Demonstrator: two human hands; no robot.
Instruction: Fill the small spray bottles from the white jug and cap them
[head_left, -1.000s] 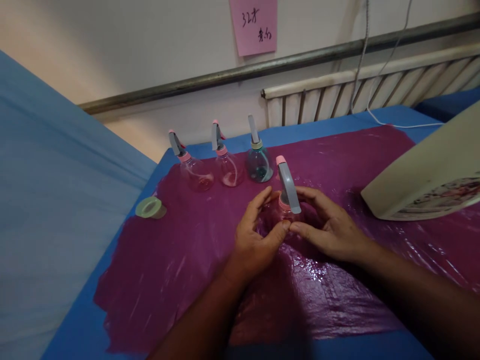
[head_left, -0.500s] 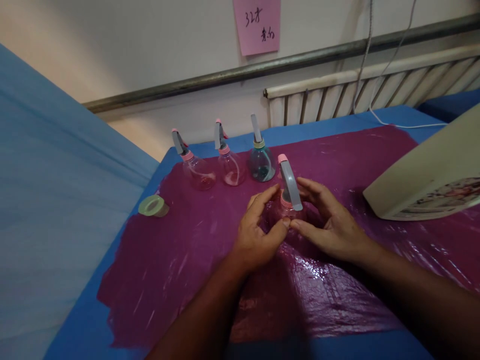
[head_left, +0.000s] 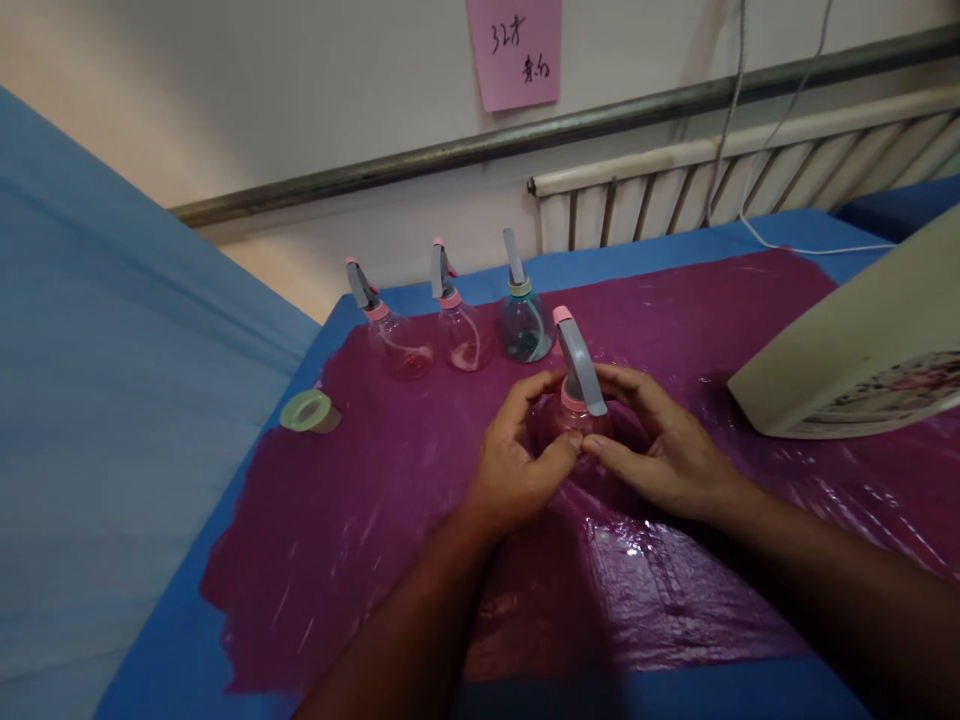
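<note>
Spray bottle (head_left: 576,420) dead centre on the purple plastic sheet (head_left: 375,520), standing upright, grey trigger head poking up between the hands. Left hand (head_left: 517,465) wraps the round body from 9 o'clock, right hand (head_left: 664,450) from 3 o'clock, fingers curled behind, thumb tips almost meeting at 6 o'clock. That's a firm two-sided cupping grasp, and it looks meant to steady a clear, round-bellied body that could easily tip or roll. Its base seems to rest on the sheet, though the hands hide it. Up at 10 to 11 o'clock, three more bottles (head_left: 461,335) line up in a neat row, well apart from the hands. Green tape roll (head_left: 309,411) sits alone at 9 o'clock on the sheet's edge. A cream-coloured appliance (head_left: 862,350) lies at 3 o'clock.
</note>
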